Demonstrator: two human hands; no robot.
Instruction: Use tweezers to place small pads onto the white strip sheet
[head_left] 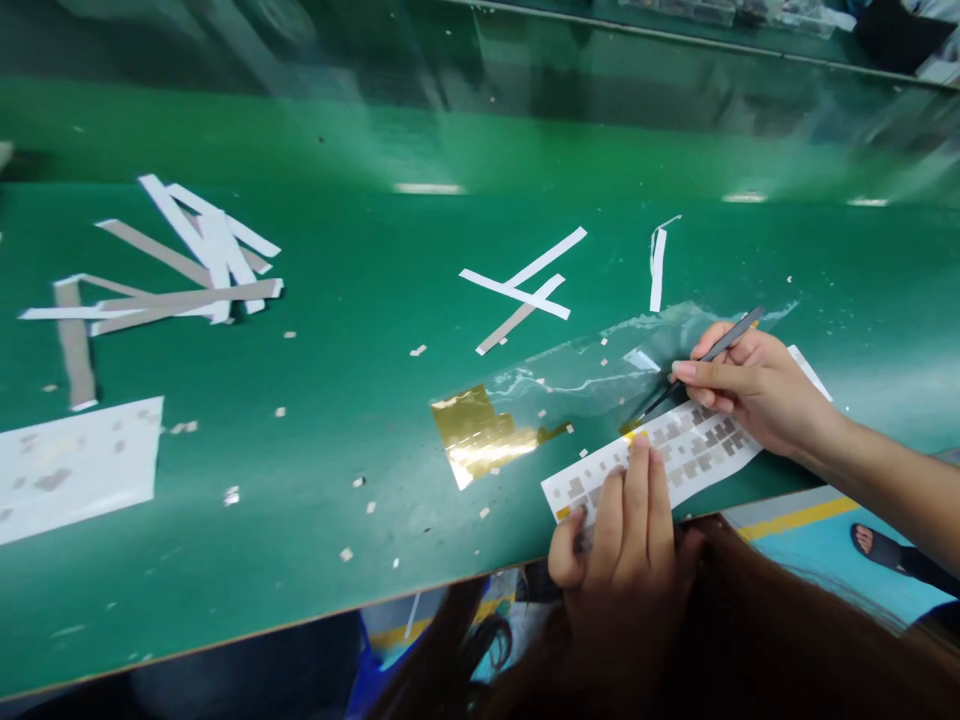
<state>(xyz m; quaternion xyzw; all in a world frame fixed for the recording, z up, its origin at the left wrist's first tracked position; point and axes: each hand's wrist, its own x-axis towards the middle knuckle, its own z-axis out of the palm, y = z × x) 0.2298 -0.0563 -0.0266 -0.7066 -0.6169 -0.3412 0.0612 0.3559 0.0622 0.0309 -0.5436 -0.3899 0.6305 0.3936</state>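
Tweezers [705, 362], one pair, pinched in right hand [757, 385] fingers; left hand [626, 540] fingers press flat one sticker sheet [694, 450].

Tweezers [705, 362]: dark matt metal. Sticker sheet [675, 455] at desk's near edge: white paper w/ grey patches. Film [592, 370]: clear glossy plastic, crinkled. Foil [480, 435]: shiny gold. Desk [337, 400]: smooth green, slight sheen. Strips [187, 270]: matt paper.

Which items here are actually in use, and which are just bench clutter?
In use:
- tweezers in right hand
- white sheet of grey patches under left hand
- clear film with gold foil

Lying about:
- strip pile
- crossed strips
- single strip
- used sheet
- scattered bits
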